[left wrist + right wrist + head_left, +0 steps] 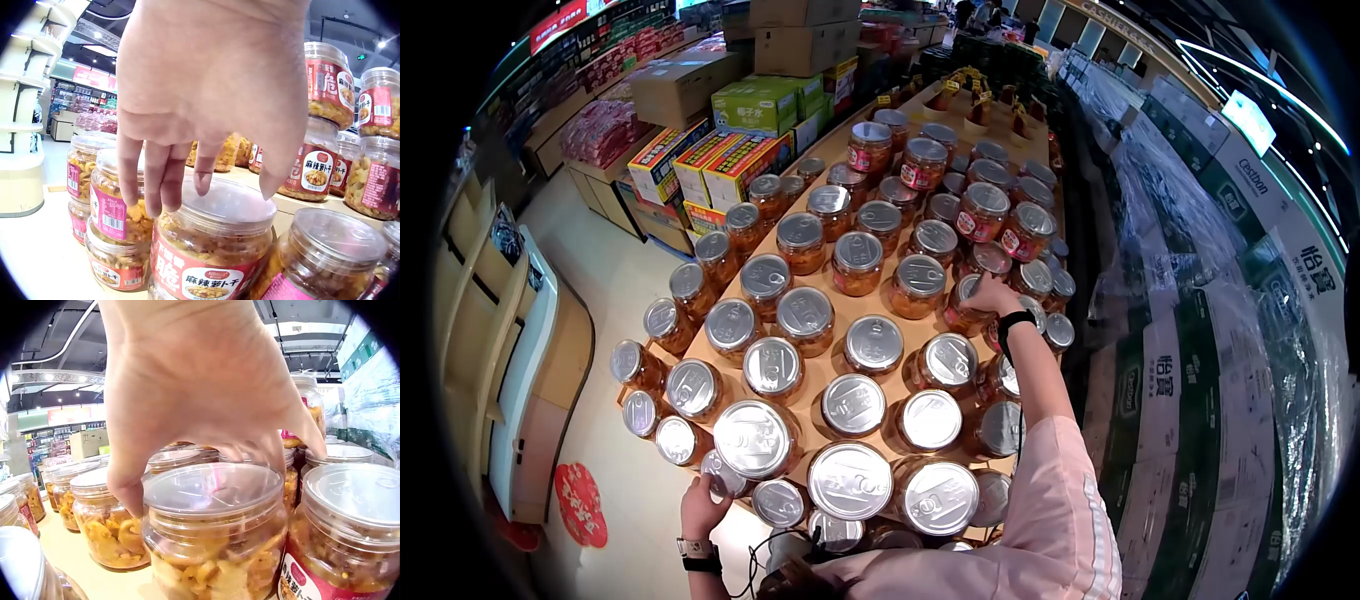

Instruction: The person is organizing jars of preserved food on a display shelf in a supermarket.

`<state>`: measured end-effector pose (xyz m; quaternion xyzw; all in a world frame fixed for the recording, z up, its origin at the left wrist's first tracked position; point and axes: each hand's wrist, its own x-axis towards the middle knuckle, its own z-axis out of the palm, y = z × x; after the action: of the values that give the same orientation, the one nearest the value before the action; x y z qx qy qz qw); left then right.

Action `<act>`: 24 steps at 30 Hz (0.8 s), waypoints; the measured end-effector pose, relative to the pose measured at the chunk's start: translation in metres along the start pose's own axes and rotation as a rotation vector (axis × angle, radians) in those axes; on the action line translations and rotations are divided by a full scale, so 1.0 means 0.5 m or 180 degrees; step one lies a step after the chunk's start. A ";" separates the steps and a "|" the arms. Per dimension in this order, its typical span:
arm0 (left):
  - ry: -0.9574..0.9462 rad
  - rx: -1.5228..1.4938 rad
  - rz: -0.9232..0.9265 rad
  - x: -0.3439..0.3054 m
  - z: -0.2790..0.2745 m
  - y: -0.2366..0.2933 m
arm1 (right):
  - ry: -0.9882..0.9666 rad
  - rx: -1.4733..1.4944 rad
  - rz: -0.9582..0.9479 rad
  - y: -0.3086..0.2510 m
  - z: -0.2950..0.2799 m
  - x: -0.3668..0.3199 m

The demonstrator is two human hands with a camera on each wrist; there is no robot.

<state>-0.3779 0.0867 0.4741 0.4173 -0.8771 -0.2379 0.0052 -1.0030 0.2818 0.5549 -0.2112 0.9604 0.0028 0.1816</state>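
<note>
My left hand is at the near left edge of the display, beside a large clear jar with a red label and chunks of pickled radish inside. Its fingers hang down fairly straight at the lid's rim, with the thumb at the rim's other side. Farther up the table, on the right, my right hand spans a similar jar from above. The right thumb bends down at one side of that lid and the fingers reach round the far side, partly hidden behind it. Both lids are transparent.
Many more lidded jars crowd the wooden table, some stacked at the back. Wrapped carton stacks line the right side. Green boxes and brown cartons stand at the left back. Pale shelving stands across the aisle at left.
</note>
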 end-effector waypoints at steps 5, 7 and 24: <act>0.0079 -0.0200 -0.0042 -0.006 -0.005 0.003 | 0.0049 0.0009 -0.0013 -0.009 -0.002 -0.003; 0.0081 -0.0280 -0.0035 -0.005 -0.008 0.007 | 0.0242 -0.0063 -0.0028 -0.012 0.006 -0.008; 0.0495 -0.0487 0.0310 -0.006 0.029 -0.033 | 0.0600 0.0141 -0.0673 -0.209 0.027 0.006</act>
<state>-0.3668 0.0861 0.4549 0.3897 -0.8726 -0.2705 0.1166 -0.9585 0.1867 0.5487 -0.3065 0.9454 -0.0574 0.0945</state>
